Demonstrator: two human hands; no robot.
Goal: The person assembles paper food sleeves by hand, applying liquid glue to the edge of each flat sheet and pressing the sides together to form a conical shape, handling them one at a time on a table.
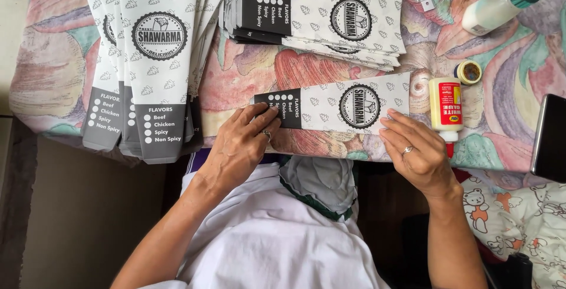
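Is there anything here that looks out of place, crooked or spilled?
Nothing is spilled or damaged. The small white glue bottle with a red tip lies on its side beside the right hand, and its round yellow cap sits apart from it. The larger white bottle with a teal cap also lies tipped over.

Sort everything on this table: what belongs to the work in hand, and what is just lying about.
In use: paper sleeve under left hand and right hand; glue bottle; sleeve stacks.
Lying about: white bottle with teal cap; tape roll; dark phone.
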